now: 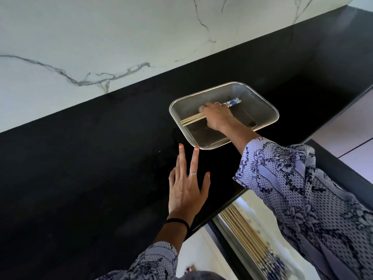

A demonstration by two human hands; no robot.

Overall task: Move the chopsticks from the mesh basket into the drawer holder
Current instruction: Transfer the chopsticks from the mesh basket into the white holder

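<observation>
— Sleeves point(302, 199) fill the near edge, and under them the drawer holder point(238, 245) already keeps a row of chopsticks. Where are the rest?

— Under the right hand point(217, 116), in the basket point(260, 104): chopsticks point(192, 119), about three pale tips left of the grip, blue-patterned ends right of it. Fingers curl over their middle; whether they pinch yet, I cannot tell.

— Handling?

— Probably light, stiff, smooth, apt to roll; bunch them mid-length.

— Other hand?

— Left hand point(186, 190) spread flat on the counter point(90, 168), fingertip at the basket's near corner. One basket, one holder.
</observation>
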